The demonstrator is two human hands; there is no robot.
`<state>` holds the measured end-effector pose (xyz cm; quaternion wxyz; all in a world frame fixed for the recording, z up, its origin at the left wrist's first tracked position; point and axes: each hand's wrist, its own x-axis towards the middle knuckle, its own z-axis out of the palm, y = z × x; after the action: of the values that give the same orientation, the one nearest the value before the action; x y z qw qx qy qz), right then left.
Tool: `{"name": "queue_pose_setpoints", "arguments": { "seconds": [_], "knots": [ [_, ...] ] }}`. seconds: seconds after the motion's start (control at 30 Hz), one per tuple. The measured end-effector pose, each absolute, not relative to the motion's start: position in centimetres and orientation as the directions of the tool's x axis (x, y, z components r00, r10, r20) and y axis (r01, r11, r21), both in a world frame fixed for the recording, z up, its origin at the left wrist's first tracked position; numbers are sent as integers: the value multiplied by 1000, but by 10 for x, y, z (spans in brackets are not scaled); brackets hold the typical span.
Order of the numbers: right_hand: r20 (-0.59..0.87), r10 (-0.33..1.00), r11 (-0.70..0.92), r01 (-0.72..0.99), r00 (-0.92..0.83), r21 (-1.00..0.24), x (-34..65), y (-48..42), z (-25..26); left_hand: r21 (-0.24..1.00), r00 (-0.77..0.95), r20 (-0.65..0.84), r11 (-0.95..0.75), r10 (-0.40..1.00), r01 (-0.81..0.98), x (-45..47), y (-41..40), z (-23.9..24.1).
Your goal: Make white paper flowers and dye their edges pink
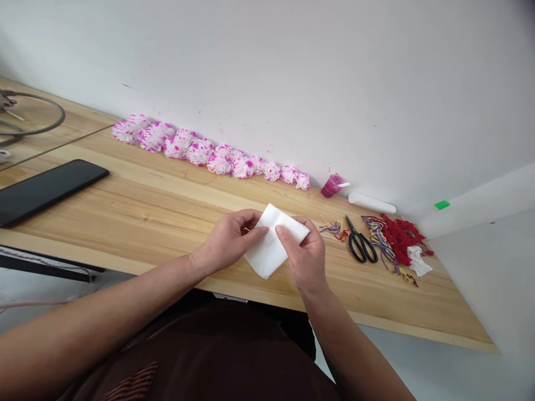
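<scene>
Hands pinching white paper square, black scissors to right, pink-spotted puffs along wall

head camera; worn on the head, looking over the table; faces forward and down; left hand and right hand near, mid-frame; wall across the top

Wearer's torso: dark brown garment, plain across the front, bearing a roughly triangular patch of narrow rust-and-dark stripes at the wearer's left. Left forearm, right forearm, left hand and right hand bare.
</scene>
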<state>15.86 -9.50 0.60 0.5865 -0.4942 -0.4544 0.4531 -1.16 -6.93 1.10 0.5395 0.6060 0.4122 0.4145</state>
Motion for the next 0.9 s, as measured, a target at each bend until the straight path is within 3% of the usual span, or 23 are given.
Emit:
{"name": "queue_pose_setpoints", "arguments": {
  "seconds": [0.17, 0.43, 0.7, 0.9],
  "knots": [
    [-20, 981, 13, -172, 191, -985, 159, -85, 14, 973, 361, 129, -188, 923, 132, -10, -65, 11],
    [-21, 961, 28, -171, 277, -985, 162, -70, 13, 947, 385, 281, -320, 879, 40, -7, -61, 5],
    [28, 956, 66, -124, 291, -990, 167, -55, 15, 802, 421, 424, -548, 802, 238, -5, -46, 11],
    [-31, 981, 26, -282, 194, -959, 175, -41, 31, 903, 404, 302, -395, 863, 169, -2, -26, 24]
  ]
}}
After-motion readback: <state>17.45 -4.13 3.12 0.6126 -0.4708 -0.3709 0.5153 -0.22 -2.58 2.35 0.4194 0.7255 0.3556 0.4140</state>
